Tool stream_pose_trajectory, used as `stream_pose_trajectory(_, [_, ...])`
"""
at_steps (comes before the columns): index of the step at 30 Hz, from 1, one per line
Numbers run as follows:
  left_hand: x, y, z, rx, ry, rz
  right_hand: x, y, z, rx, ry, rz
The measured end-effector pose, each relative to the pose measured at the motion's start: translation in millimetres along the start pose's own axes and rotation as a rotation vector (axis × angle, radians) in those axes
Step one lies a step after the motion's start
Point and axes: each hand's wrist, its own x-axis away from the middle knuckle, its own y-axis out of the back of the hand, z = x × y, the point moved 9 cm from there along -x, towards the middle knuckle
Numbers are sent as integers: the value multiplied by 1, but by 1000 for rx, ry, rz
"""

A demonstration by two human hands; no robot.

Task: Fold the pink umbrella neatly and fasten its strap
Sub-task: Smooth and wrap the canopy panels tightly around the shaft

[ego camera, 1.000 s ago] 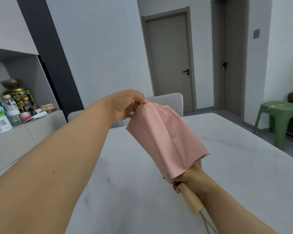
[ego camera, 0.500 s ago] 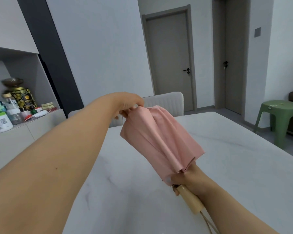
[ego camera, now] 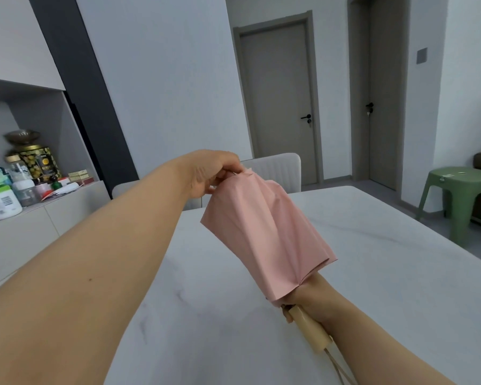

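Note:
The pink umbrella (ego camera: 264,232) is collapsed and held in the air over the white marble table (ego camera: 372,273), its loose canopy hanging in folds. My left hand (ego camera: 211,173) pinches the fabric at the far top end. My right hand (ego camera: 308,298) grips the umbrella just above its pale wooden handle (ego camera: 310,330); the canopy covers most of that hand. A thin cord loop (ego camera: 339,368) trails from the handle's end. The strap is not visible.
A pale chair back (ego camera: 278,170) stands at the table's far edge. A sideboard (ego camera: 25,226) on the left holds jars, bottles and a tin. A green plastic stool (ego camera: 461,195) stands at the right. Two closed doors are behind.
My left hand has shifted slightly along the top edge of the canopy, and the fabric has turned a little. My right hand keeps its grip by the handle.

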Motion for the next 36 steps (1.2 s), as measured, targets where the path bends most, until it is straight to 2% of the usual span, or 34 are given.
stream_pose_trajectory(7, [4, 2, -2, 231, -90, 99, -3, 20, 1, -41, 47, -131])
stream_pose_trajectory(10, [6, 6, -5, 310, -127, 90, -3, 22, -1, -31, 46, -135])
stream_pose_trajectory(12, [6, 10, -3, 221, -108, 24, -2, 19, 1, -43, 61, -133])
stream_pose_trajectory(15, [11, 20, 2, -190, -13, -140, -1, 14, 5, -52, 90, -114])
stream_pose_trajectory(16, [14, 19, 1, -241, -4, -139, -1, 14, 5, -49, 86, -118])
stream_pose_trajectory(20, [22, -8, -14, 31, -115, 87, -2, 14, -1, -19, 49, -135])
stream_pose_trajectory(23, [21, -7, -11, 147, -140, 129, -3, 16, -1, -26, 43, -139])
stream_pose_trajectory(25, [18, -1, -6, 148, -112, 102, -3, 18, 0, -35, 52, -145])
stream_pose_trajectory(29, [16, 17, 4, -129, 2, -98, -1, 18, 3, -21, 85, -168])
stream_pose_trajectory(33, [17, 12, 2, 112, -10, -31, 3, 13, 8, -37, 99, -142])
stream_pose_trajectory(36, [17, 14, 0, 12, -40, -41, 5, 10, 10, -47, 96, -127])
